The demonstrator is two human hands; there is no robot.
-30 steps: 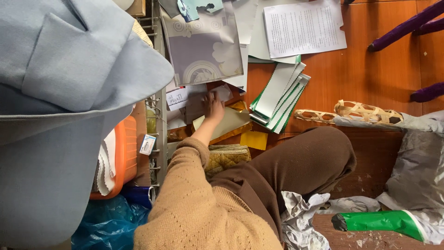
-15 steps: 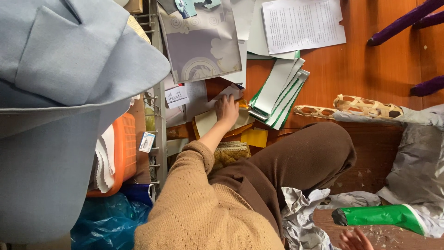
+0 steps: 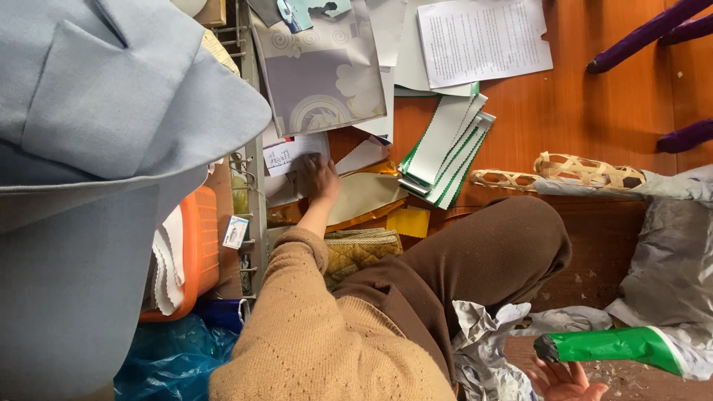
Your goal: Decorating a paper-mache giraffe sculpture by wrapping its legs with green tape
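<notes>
My left hand (image 3: 319, 178) reaches forward on a tan knitted sleeve into a pile of fabric swatches and papers. Its fingers lie on a white slip of paper (image 3: 286, 156), next to a beige swatch (image 3: 364, 194). Whether the fingers grip anything is hidden. My right hand (image 3: 564, 382) shows at the bottom edge, palm up, fingers apart and holding nothing. It sits just below the dark end of a green roll (image 3: 616, 345). My brown-trousered leg (image 3: 483, 260) stretches between the two hands.
A stack of white and green swatches (image 3: 442, 148), a grey patterned sheet (image 3: 319, 74) and a printed page (image 3: 483, 37) lie on the wooden floor. A woven bamboo tube (image 3: 564, 174), crumpled grey wrap (image 3: 668, 260), an orange basket (image 3: 197, 252) and grey fabric (image 3: 89, 148) surround me.
My left hand has slid leftward over the pile onto the white slip. My right hand has come into view at the bottom edge, beneath the green roll.
</notes>
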